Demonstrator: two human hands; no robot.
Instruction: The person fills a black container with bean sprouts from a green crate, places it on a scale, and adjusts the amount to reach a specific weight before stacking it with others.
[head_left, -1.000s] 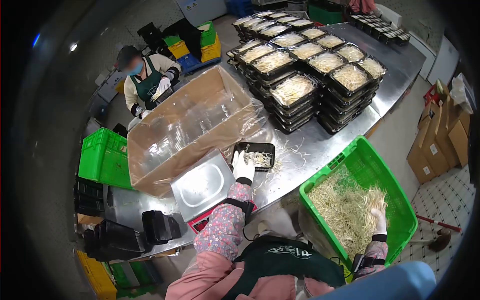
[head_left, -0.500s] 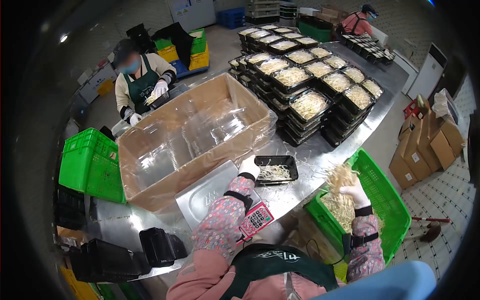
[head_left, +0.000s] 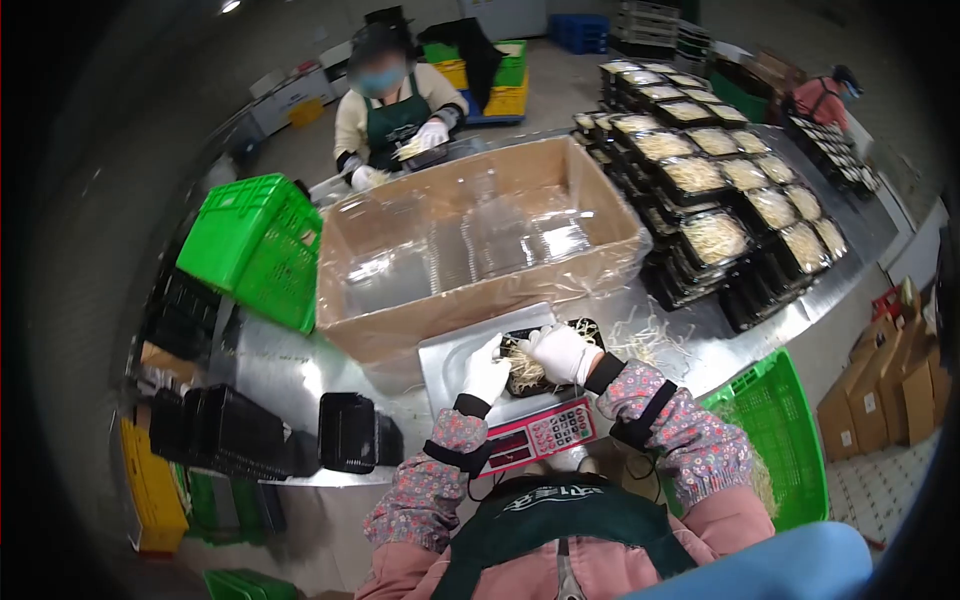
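— Black plastic tray [head_left: 540, 362] of pale bean sprouts [head_left: 532, 368] is seen resting on the steel pan of the weighing scale [head_left: 470, 355], in front of the big carton. What is found furthest left?

— Nested stacks of empty black trays [head_left: 240, 432] are laid on their sides on the stainless steel table [head_left: 290, 372], with a green plastic crate [head_left: 262, 240] tipped up behind them. Next along, the plastic-lined cardboard box [head_left: 480, 250] is seen, clear lids lying inside it.

— And the hands?

— Both are gloved in white. The left hand [head_left: 487, 369] is set against the tray's left edge, fingers curled onto it and gripping. The right hand [head_left: 562, 352] is laid over the sprouts in the tray, fingers bent down into them; whether a bunch is pinched cannot be told.

— Below them?

— The scale's red keypad panel [head_left: 540, 434] is shown, just under the pan.

— Further right?

— Loose sprouts [head_left: 650, 340] are scattered on the table beside the tray. Stacked black trays filled with sprouts [head_left: 715, 205] are ranged behind. A green plastic basket [head_left: 780, 420] is stood by the right elbow. Across the table, a co-worker's gloved hands [head_left: 430, 135] are seen at another tray.
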